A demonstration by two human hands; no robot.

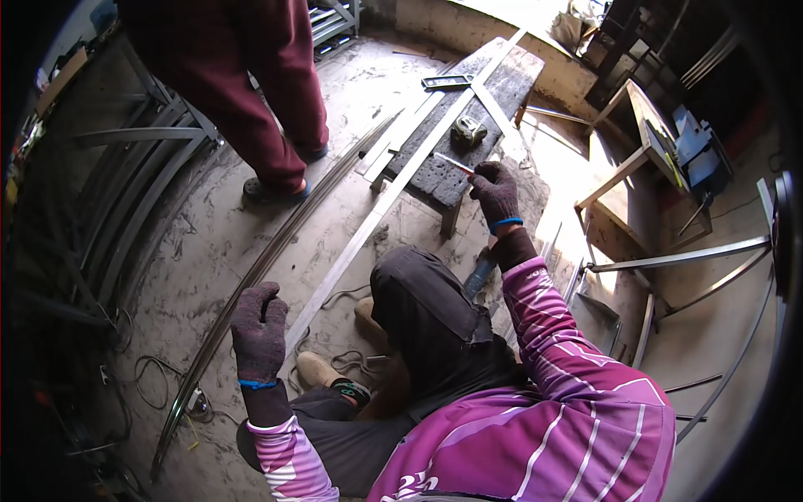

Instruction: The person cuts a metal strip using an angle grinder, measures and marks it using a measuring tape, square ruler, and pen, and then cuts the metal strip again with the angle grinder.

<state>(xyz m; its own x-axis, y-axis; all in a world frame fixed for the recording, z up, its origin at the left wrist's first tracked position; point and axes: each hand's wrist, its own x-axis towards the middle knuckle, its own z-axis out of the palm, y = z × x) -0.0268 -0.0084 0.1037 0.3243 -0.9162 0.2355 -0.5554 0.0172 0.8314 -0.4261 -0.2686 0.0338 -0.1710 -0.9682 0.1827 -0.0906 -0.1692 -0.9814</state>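
In a dark knitted glove, my right hand (495,194) grips a thin white and red marker (454,163) above the near end of a low dark bench (431,188). My left hand (260,330), gloved the same way, is closed beside the lower end of a long pale metal strip (360,237); whether it holds anything is hidden. That strip runs up across the bench. A tape measure (468,130) rests on the bench, with a small black level (447,82) farther up. A shorter flat strip (493,109) crosses near the long one.
A person in dark red trousers (288,92) stands at the upper left. Long thin rods (276,243) lie on the floor left of the strip. Curved metal frames (159,184) stand at the left. A wooden frame (623,180) and metal bars (682,255) are at the right.
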